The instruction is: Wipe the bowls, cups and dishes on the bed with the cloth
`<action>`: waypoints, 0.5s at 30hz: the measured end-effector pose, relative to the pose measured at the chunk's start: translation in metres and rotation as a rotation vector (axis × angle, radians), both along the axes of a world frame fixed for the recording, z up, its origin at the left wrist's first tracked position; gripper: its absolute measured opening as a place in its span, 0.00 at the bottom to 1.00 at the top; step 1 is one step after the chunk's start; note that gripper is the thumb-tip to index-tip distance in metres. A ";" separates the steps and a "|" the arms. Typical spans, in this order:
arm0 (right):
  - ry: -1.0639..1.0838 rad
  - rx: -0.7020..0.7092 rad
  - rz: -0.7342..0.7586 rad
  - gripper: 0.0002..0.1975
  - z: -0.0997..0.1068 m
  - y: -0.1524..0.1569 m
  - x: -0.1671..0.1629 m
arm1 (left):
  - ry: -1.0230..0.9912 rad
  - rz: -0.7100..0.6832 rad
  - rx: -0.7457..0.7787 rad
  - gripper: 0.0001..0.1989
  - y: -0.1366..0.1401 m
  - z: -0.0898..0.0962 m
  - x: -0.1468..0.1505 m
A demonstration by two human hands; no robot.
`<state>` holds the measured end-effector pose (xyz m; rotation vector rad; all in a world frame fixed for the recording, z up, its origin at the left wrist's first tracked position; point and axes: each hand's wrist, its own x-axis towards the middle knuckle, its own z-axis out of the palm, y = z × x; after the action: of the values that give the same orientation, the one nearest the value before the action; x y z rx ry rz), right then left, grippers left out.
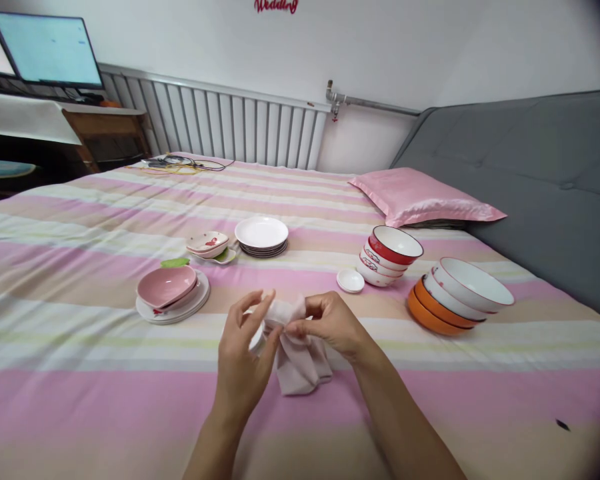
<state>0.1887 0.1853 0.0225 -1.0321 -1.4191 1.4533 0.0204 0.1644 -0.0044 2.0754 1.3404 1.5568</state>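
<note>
Right fingers (305, 327) clamped on cloth (303, 370), left fingers (269, 350) at its edge, grip unclear, "Wedding" sign (276, 6) on wall (380, 40)

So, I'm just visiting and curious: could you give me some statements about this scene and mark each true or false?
1. The right hand pinches a pale cloth. True.
2. The left hand rests on the radiator. False: it is at a white dish, partly hidden by the hand, next to the cloth.
3. A pink bowl sits above white plates. True.
4. In the stack nearest the right edge, orange bowls are on top. False: the orange bowls are underneath, with white bowls above them.
5. A pink pillow lies by the gray headboard. True.
</note>
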 end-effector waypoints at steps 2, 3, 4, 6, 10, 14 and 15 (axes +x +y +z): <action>0.113 -0.056 -0.004 0.12 0.002 0.001 0.002 | -0.223 0.010 -0.200 0.26 0.000 0.001 0.001; 0.160 -0.079 -0.007 0.12 0.003 0.001 0.002 | -0.341 -0.024 -0.322 0.25 0.000 0.002 0.001; 0.197 -0.094 -0.010 0.12 0.003 0.002 0.002 | -0.453 -0.079 -0.442 0.24 -0.001 0.003 0.002; 0.238 -0.108 -0.008 0.11 0.004 0.002 0.002 | -0.625 -0.184 -0.605 0.23 -0.002 0.005 0.003; 0.226 -0.123 0.000 0.11 0.004 0.000 0.000 | -0.642 -0.203 -0.614 0.23 -0.002 0.004 0.001; 0.191 -0.100 0.009 0.11 0.005 -0.001 0.002 | -0.418 -0.126 -0.436 0.18 0.001 -0.002 -0.005; 0.181 -0.087 0.012 0.11 0.005 -0.001 0.003 | -0.352 -0.098 -0.383 0.17 0.003 -0.003 -0.006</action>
<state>0.1913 0.1843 0.0274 -0.9210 -1.2436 1.5873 0.0141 0.1671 -0.0072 1.5340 1.2643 1.4087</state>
